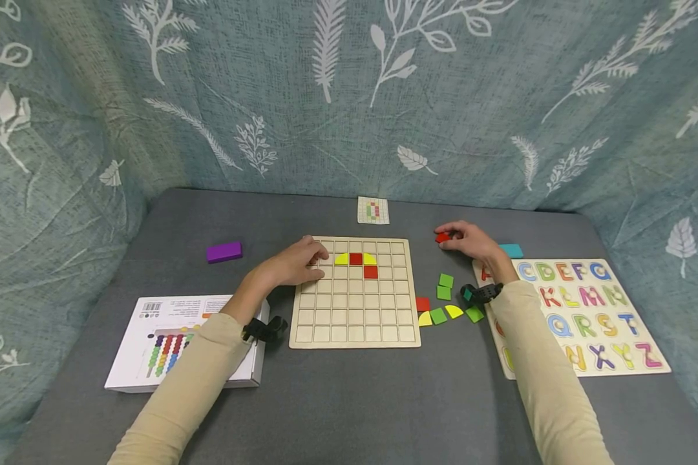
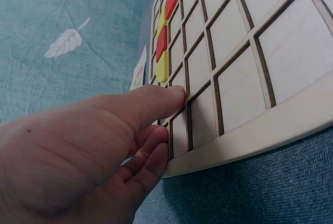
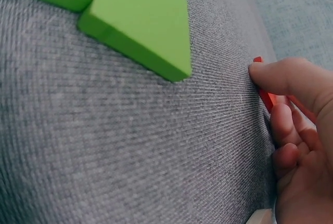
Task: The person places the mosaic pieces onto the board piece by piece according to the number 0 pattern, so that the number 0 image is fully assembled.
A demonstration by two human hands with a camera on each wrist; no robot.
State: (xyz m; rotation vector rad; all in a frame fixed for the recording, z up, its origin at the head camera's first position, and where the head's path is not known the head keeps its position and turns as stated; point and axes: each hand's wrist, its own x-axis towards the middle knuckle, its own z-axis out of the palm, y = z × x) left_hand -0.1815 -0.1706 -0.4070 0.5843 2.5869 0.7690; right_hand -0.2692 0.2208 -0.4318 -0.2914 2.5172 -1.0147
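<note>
The right hand (image 1: pixel 471 242) pinches a small red tile (image 1: pixel 442 237) with thumb and fingertips; the tile lies on the grey table (image 1: pixel 349 400), to the right of the wooden grid board (image 1: pixel 355 323). The left hand (image 1: pixel 296 263) rests on the board's left edge with relaxed, nearly straight fingers and holds nothing. Some green tiles (image 1: pixel 444 286) lie near the right wrist.

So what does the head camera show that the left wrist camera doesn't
Only the head view shows the alphabet puzzle, the purple block, the white box, the loose green pieces and the whole right hand pinching a red piece.

Only the left wrist view shows, up close, the fingertips resting on the board's near corner squares.

Both show the left hand on the wooden grid board, the red and yellow pieces set in it, and the small pattern card.
</note>
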